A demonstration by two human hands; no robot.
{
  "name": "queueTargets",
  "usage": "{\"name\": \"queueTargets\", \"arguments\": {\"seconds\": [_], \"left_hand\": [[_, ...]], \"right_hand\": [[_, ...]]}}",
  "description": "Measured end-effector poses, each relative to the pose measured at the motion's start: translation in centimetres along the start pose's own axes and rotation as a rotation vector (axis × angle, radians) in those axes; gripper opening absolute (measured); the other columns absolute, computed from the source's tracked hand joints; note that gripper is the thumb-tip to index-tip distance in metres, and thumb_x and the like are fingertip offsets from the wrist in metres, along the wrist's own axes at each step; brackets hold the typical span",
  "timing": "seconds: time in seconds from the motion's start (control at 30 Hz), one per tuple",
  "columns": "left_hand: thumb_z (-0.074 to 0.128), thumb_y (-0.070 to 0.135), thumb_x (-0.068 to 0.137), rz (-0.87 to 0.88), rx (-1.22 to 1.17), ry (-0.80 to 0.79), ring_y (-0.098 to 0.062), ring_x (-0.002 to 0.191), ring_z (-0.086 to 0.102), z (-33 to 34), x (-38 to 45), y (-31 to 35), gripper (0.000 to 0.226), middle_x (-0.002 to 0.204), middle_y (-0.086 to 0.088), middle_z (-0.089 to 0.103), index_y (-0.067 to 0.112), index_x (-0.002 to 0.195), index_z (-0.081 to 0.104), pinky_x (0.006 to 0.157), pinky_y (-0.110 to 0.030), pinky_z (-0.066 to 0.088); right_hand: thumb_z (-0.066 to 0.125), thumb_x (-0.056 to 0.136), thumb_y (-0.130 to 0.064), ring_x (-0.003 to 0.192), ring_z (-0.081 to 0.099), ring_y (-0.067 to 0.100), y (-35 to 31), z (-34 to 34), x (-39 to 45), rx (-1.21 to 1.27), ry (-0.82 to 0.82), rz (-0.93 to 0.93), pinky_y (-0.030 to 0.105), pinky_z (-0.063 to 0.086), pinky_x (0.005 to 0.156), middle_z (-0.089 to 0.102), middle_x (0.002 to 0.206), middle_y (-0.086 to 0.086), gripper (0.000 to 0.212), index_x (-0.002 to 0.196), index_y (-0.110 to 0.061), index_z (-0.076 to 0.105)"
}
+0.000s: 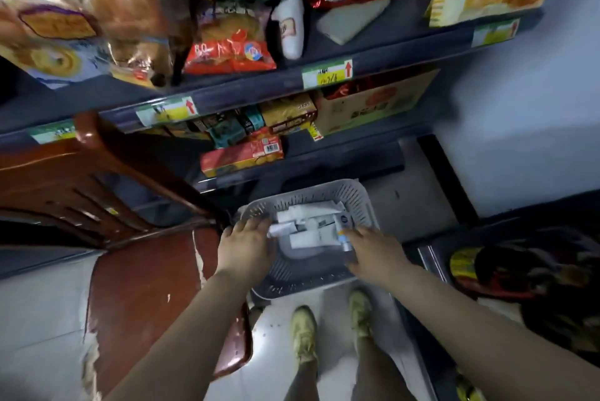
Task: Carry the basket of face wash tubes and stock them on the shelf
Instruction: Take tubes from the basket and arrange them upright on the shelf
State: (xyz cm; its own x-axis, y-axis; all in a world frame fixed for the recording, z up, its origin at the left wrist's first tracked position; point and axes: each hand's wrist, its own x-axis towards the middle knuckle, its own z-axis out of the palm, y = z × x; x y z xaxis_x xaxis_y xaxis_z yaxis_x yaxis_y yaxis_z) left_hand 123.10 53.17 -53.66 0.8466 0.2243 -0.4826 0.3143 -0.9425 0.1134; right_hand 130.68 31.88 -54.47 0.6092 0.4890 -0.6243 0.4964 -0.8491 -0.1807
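A grey perforated plastic basket [354,196] sits low in front of me, below the shelves. Several white face wash tubes [308,227] lie in its far half. My left hand [245,246] reaches over the basket's left rim, its fingers on a white tube at the pile's left end. My right hand [373,254] is over the right side, fingers closed on a tube with a blue and orange label [343,236]. The dark shelf [246,93] rises right behind the basket.
The shelves hold snack bags [229,50], boxed biscuits [242,155] and a cardboard box [380,102]. A brown wooden chair [107,179] crowds the left, next to the basket. A dark patterned cloth [526,270] lies at the right. My feet [331,326] stand just behind the basket.
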Motion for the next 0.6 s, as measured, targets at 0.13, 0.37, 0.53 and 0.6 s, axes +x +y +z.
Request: {"name": "queueTargets", "arguments": {"seconds": [0.13,0.37,0.53,0.6], "left_hand": [[0.046,0.027,0.086,-0.086,-0.102,-0.113,-0.026,0.127,0.041,4.8,3.7,-0.3,0.049,0.139,-0.003,0.043,0.021,0.134,0.038,0.102,-0.037,0.033],[0.057,0.019,0.082,-0.283,-0.417,-0.153,-0.028,0.126,0.042,16.1,10.0,-1.9,0.057,0.138,-0.004,0.046,0.023,0.137,0.041,0.098,-0.038,0.04],[0.061,0.023,0.082,-0.367,-0.526,-0.213,-0.03,0.127,0.044,24.1,14.7,-1.9,0.064,0.141,-0.007,0.044,0.019,0.141,0.035,0.101,-0.039,0.041],[0.059,0.021,0.082,-0.385,-0.563,-0.199,-0.03,0.123,0.046,26.6,16.7,-2.0,0.059,0.137,-0.008,0.046,0.02,0.137,0.037,0.1,-0.041,0.042]], "right_hand": [[0.052,0.088,-0.038,0.126,0.043,0.025,1.5,4.7,5.2,0.071,-0.091,0.042,0.036,0.042,0.095,0.043,0.137,0.004,0.052,0.134,-0.017,0.038],[0.053,0.09,-0.032,0.126,0.044,0.026,2.9,14.5,14.3,0.251,-0.188,0.097,0.034,0.042,0.096,0.041,0.142,0.008,0.055,0.14,-0.015,0.036],[0.055,0.091,-0.023,0.106,0.058,0.024,3.2,21.3,21.0,0.751,-0.291,0.337,0.021,0.035,0.076,0.059,0.122,0.01,0.03,0.117,-0.007,0.059],[0.057,0.09,-0.02,0.097,0.056,0.025,2.9,23.2,23.3,1.129,-0.301,0.631,0.028,0.038,0.077,0.058,0.109,0.014,0.012,0.09,-0.008,0.059]]}}
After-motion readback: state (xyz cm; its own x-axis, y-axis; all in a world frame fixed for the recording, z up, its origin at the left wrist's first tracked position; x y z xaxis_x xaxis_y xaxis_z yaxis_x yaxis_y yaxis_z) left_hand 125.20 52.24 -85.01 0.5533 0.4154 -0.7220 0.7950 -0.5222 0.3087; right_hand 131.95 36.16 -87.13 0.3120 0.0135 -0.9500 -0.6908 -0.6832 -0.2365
